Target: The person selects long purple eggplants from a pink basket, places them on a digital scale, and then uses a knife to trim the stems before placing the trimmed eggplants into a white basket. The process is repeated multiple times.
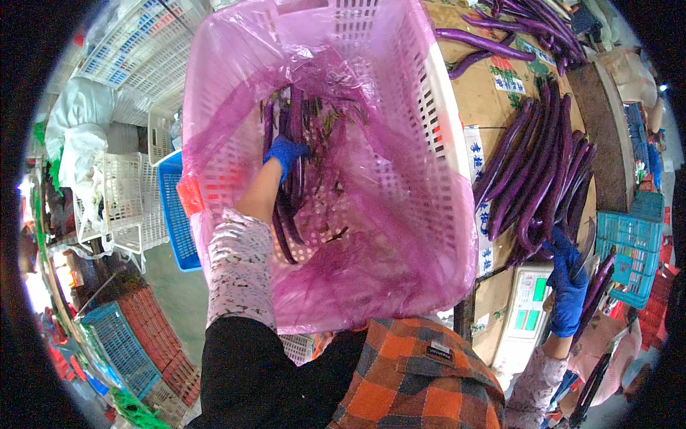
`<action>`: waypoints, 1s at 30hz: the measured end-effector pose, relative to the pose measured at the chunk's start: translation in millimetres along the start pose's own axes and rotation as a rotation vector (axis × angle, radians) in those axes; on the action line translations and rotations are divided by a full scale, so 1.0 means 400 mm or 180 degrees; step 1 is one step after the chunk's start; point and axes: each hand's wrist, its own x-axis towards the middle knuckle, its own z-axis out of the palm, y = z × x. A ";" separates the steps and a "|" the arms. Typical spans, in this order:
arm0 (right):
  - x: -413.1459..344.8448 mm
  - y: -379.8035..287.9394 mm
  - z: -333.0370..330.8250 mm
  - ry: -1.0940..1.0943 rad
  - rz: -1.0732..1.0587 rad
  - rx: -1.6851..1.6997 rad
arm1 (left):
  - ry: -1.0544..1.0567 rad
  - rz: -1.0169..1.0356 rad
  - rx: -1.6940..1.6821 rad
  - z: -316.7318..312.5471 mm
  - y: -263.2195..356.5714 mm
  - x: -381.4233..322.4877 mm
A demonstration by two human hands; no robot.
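My left hand (288, 155), in a blue glove, grips several long purple eggplants (296, 118) inside a white plastic crate (442, 107). A thin pink plastic bag (386, 225) lines the crate and folds over its rim. Loose dark stems and bits lie on the bottom of the bag. To the right, my blue-gloved right hand (568, 292) is at the near end of an eggplant pile (530, 166). A knife with a metal blade (588, 257) is in that hand; the fingers partly hide it.
Flattened cardboard (471, 96) bears the pile, with more eggplants (536, 27) farther back. A digital scale (522, 316) stands near my right forearm. A brown board (603, 134) and a teal crate (629, 252) are at the right. Left are a blue crate (174, 214) and white baskets (126, 187).
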 end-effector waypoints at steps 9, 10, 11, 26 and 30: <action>-0.006 -0.048 0.086 -0.0200 -0.0460 0.0747 | -0.1217 -0.0693 -0.2848 -0.028 0.315 -0.263; -0.009 -0.056 0.100 -0.0406 -0.0353 0.0824 | -0.1407 -0.0594 -0.3021 -0.013 0.351 -0.308; -0.012 -0.064 0.116 -0.0632 -0.0302 0.0935 | -0.1507 -0.0516 -0.3184 0.003 0.383 -0.352; -0.076 -0.204 0.325 -0.2184 -0.1604 -0.0195 | -0.1182 -0.0416 -0.4302 0.212 0.503 -0.747; -0.109 -0.151 0.259 -0.2177 -0.1626 0.0052 | -0.1703 -0.0377 -0.4614 0.222 0.490 -0.708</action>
